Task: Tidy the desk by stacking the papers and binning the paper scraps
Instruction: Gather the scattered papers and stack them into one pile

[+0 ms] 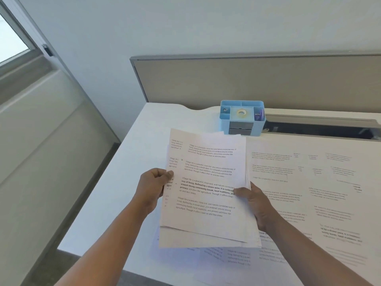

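A loose stack of printed white papers (208,174) is lifted above the white desk (144,131), tilted toward me, its sheets uneven at the left and bottom edges. My left hand (153,188) grips the stack's left edge, thumb on top. My right hand (254,200) holds the right edge, thumb lying on the top sheet and fingers behind. More printed sheets (309,182) lie flat and overlapping across the desk to the right and under the stack. No paper scraps or bin are in view.
A light blue desk organiser (242,117) with a tape roll stands at the back of the desk. Behind it runs a dark cable trough (319,129) and a grey partition panel (247,79). The desk's left edge drops to the floor beside a wall and window.
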`<state>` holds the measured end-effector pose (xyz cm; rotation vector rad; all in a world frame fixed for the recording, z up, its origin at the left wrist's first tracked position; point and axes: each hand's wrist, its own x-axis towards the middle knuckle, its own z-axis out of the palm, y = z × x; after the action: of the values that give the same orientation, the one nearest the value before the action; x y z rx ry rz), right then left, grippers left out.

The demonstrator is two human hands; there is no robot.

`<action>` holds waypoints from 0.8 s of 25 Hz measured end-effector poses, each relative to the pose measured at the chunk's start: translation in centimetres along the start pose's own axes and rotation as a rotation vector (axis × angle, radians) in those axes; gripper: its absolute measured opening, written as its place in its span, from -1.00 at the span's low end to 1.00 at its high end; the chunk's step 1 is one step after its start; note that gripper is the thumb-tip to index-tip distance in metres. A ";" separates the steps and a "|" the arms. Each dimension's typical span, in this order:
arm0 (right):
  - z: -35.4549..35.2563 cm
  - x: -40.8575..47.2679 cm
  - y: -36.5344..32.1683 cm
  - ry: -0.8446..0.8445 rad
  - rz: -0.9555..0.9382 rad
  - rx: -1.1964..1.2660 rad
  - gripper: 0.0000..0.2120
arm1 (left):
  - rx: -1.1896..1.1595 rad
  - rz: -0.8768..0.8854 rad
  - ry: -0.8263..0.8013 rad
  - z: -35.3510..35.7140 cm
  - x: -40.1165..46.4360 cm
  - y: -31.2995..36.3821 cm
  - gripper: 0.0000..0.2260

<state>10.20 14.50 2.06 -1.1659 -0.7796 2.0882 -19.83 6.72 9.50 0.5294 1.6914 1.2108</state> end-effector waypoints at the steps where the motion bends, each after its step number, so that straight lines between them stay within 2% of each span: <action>1: -0.3 0.1 0.0 -0.005 0.002 -0.001 -0.61 | 0.023 0.015 0.026 0.0 -0.1 0.1 -0.87; 7: -1.3 0.3 -0.2 -0.012 0.016 -0.001 -0.78 | -0.004 0.025 0.143 -0.9 -0.4 0.0 -0.79; 11: -2.1 0.4 -0.1 0.057 0.012 -0.051 -0.77 | 0.000 0.146 0.167 -2.2 -0.7 2.0 -0.71; 16: -2.3 0.5 0.3 0.120 -0.008 -0.112 -0.76 | -0.069 0.314 0.080 -3.1 -2.2 7.2 -0.70; 20: -1.9 0.6 0.5 0.109 -0.013 -0.123 -0.77 | -0.181 0.327 -0.033 -2.9 -4.3 10.2 -0.81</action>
<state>11.51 14.98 0.51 -1.3252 -0.8714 1.9719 -22.24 6.20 20.73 0.7291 1.4862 1.5633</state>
